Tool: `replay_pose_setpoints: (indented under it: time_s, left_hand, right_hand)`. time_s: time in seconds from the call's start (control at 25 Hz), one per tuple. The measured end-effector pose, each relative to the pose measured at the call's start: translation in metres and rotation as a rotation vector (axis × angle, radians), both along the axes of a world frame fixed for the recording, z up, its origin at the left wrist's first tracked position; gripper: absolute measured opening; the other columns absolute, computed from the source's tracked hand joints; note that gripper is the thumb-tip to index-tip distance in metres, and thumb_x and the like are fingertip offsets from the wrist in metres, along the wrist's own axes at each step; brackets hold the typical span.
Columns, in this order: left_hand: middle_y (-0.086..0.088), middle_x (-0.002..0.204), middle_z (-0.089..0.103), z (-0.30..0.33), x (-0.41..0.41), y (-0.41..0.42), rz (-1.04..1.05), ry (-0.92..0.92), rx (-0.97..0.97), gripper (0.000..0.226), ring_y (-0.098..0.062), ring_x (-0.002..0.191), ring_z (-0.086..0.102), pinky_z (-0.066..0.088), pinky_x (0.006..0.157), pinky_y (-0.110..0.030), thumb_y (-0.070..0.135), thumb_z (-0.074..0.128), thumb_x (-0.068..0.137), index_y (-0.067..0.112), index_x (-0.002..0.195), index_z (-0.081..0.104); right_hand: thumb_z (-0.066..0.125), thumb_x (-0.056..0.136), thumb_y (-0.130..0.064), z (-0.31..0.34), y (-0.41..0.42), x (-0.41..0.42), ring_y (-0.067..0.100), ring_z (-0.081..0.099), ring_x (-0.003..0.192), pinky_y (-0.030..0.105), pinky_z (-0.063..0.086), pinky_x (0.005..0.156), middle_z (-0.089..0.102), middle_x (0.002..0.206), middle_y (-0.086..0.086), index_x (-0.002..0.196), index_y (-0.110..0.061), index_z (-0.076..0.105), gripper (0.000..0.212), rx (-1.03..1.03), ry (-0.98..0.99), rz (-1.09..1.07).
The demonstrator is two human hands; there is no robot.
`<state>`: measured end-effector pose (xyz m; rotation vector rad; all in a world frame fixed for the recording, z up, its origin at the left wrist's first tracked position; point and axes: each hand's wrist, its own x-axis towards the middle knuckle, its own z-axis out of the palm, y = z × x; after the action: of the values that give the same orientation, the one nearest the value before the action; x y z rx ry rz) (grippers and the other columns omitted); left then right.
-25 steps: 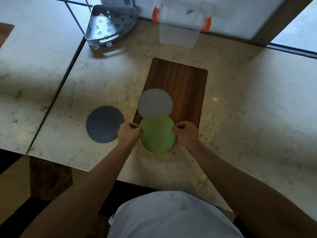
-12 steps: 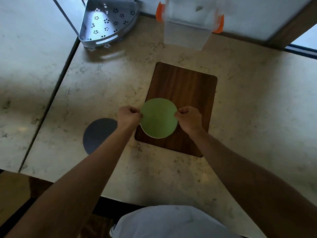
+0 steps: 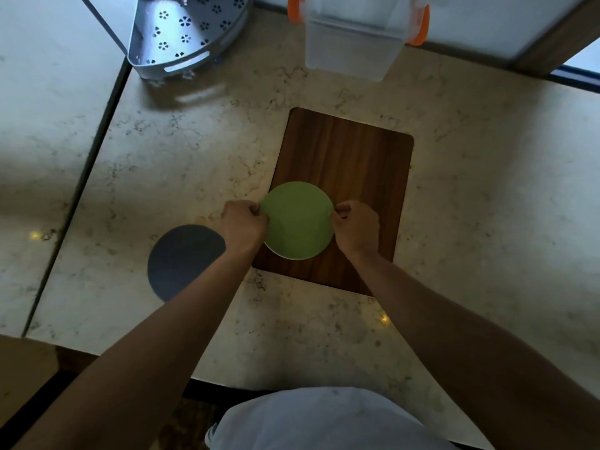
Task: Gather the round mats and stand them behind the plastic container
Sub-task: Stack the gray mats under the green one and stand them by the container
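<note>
Both hands, left hand (image 3: 244, 226) and right hand (image 3: 356, 226), pinched the green mat (image 3: 297, 220) by opposite edges, probably squaring a stack over the board (image 3: 344, 164).

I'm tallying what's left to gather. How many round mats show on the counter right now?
2 clearly: a green mat pinched between both hands over the wooden board, and a dark grey mat flat on the counter, left. A pale rim under the green suggests another, hidden.

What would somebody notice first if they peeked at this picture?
Probably the bright green mat, pinched at its edges by the left hand and right hand over the near end of the brown wooden board. Next, the dark grey mat lying flat on the counter to the left.
</note>
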<state>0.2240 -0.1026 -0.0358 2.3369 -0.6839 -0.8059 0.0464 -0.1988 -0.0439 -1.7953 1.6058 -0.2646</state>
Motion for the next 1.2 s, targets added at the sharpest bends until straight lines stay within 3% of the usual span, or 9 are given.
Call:
replay_pose_setpoints:
  time_s: [0.12, 0.2, 0.36, 0.44, 0.52, 0.68, 0.84, 1.0, 1.2]
  left_hand:
    - [-0.003, 0.048, 0.042, 0.001, 0.000, -0.003, -0.031, -0.051, 0.067, 0.025, -0.022, 0.047, 0.042, 0.027, 0.045, -0.028, 0.004, 0.056, 0.070, 0.009, 0.048, 0.046]
    - [-0.009, 0.062, 0.058, 0.000, -0.001, -0.005, -0.032, -0.068, 0.112, 0.015, -0.025, 0.059, 0.054, 0.042, 0.052, -0.032, 0.008, 0.058, 0.074, 0.003, 0.060, 0.059]
    - [-0.008, 0.061, 0.053, -0.002, -0.004, -0.008, 0.020, -0.024, 0.107, 0.013, -0.021, 0.055, 0.049, 0.037, 0.051, -0.032, 0.008, 0.056, 0.071, 0.010, 0.058, 0.056]
    - [-0.008, 0.059, 0.052, -0.002, -0.003, -0.010, 0.038, 0.009, 0.130, 0.010, -0.022, 0.051, 0.050, 0.035, 0.045, -0.029, 0.009, 0.056, 0.069, 0.007, 0.061, 0.062]
    - [-0.007, 0.063, 0.061, 0.000, -0.004, -0.011, 0.097, 0.069, 0.140, 0.012, -0.019, 0.052, 0.056, 0.046, 0.048, -0.031, 0.012, 0.058, 0.070, 0.004, 0.068, 0.068]
    - [-0.010, 0.078, 0.069, 0.006, -0.003, -0.008, 0.205, 0.192, 0.083, 0.010, -0.024, 0.075, 0.067, 0.060, 0.068, -0.043, 0.010, 0.063, 0.072, 0.008, 0.081, 0.068]
    - [-0.008, 0.085, 0.070, 0.017, 0.006, 0.011, 0.292, 0.250, -0.011, 0.013, -0.026, 0.084, 0.068, 0.061, 0.075, -0.043, 0.005, 0.064, 0.076, 0.011, 0.086, 0.067]
    - [-0.009, 0.101, 0.072, 0.025, 0.024, 0.049, 0.369, 0.245, -0.004, 0.027, -0.023, 0.093, 0.068, 0.058, 0.081, -0.036, 0.010, 0.063, 0.080, 0.010, 0.106, 0.071]
    - [-0.003, 0.076, 0.073, 0.038, 0.054, 0.117, 0.330, 0.101, 0.008, 0.022, -0.018, 0.076, 0.068, 0.056, 0.074, -0.034, 0.006, 0.061, 0.073, 0.019, 0.078, 0.078]
  right_hand:
    - [0.062, 0.092, -0.029, 0.001, 0.004, 0.002, 0.019, 0.061, 0.081, 0.028, 0.048, 0.071, 0.066, 0.087, 0.005, 0.087, -0.016, 0.069, 0.016, -0.019, 0.095, 0.062]
    - [0.060, 0.092, -0.026, 0.003, 0.008, 0.005, 0.018, 0.050, 0.068, 0.027, 0.037, 0.062, 0.054, 0.074, 0.004, 0.063, -0.024, 0.050, 0.030, -0.010, 0.107, 0.052]
    - [0.061, 0.090, -0.020, 0.006, 0.006, 0.010, 0.017, 0.058, 0.068, 0.028, 0.046, 0.062, 0.063, 0.071, 0.004, 0.068, -0.012, 0.066, 0.024, 0.054, 0.099, 0.025]
    - [0.060, 0.089, -0.018, 0.007, 0.001, 0.012, 0.012, 0.051, 0.051, 0.025, 0.038, 0.050, 0.055, 0.055, 0.000, 0.054, -0.013, 0.057, 0.035, 0.077, 0.103, 0.018]
    - [0.060, 0.089, -0.018, 0.007, -0.001, 0.013, 0.008, 0.044, 0.042, 0.023, 0.028, 0.041, 0.047, 0.047, -0.003, 0.048, -0.015, 0.049, 0.042, 0.102, 0.098, 0.004]
    - [0.062, 0.088, -0.019, 0.009, 0.002, 0.011, 0.007, 0.048, 0.046, 0.023, 0.039, 0.044, 0.055, 0.055, -0.004, 0.061, -0.010, 0.064, 0.028, 0.141, -0.002, -0.034]
    - [0.068, 0.088, -0.023, 0.022, 0.011, 0.013, -0.007, 0.057, 0.062, 0.005, 0.041, 0.050, 0.064, 0.073, -0.011, 0.085, -0.019, 0.073, 0.007, 0.185, -0.139, -0.042]
    - [0.071, 0.087, -0.027, 0.024, 0.030, 0.034, 0.012, 0.069, 0.084, 0.023, 0.055, 0.070, 0.073, 0.092, -0.002, 0.100, -0.014, 0.073, 0.018, 0.220, -0.162, 0.048]
    - [0.072, 0.087, -0.024, 0.015, 0.073, 0.085, 0.019, 0.070, 0.088, 0.037, 0.059, 0.079, 0.073, 0.096, 0.003, 0.097, -0.014, 0.071, 0.014, 0.284, -0.204, 0.148]
